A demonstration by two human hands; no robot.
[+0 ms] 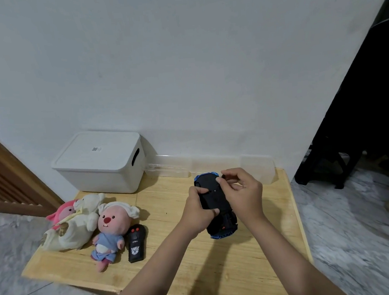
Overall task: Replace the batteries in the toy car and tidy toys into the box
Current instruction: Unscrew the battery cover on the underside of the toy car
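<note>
A blue toy car (pixel 213 199) is held upside down above the right half of the low wooden table (pixel 174 255), its black underside facing up. My left hand (pixel 198 211) grips the car's left side. My right hand (pixel 241 191) holds the right side, with thumb and forefinger pinched on the underside near the far end. A white lidded storage box (pixel 100 161) stands closed at the back left against the wall. A black remote control (pixel 136 243) lies on the table left of centre.
A pink beaver plush in blue clothes (pixel 111 230) lies beside the remote. A white plush (pixel 78 223) and a pink plush (pixel 62 211) lie at the table's left edge. Clear plastic pieces (pixel 214 165) lean along the wall. Black furniture (pixel 352 133) stands at right.
</note>
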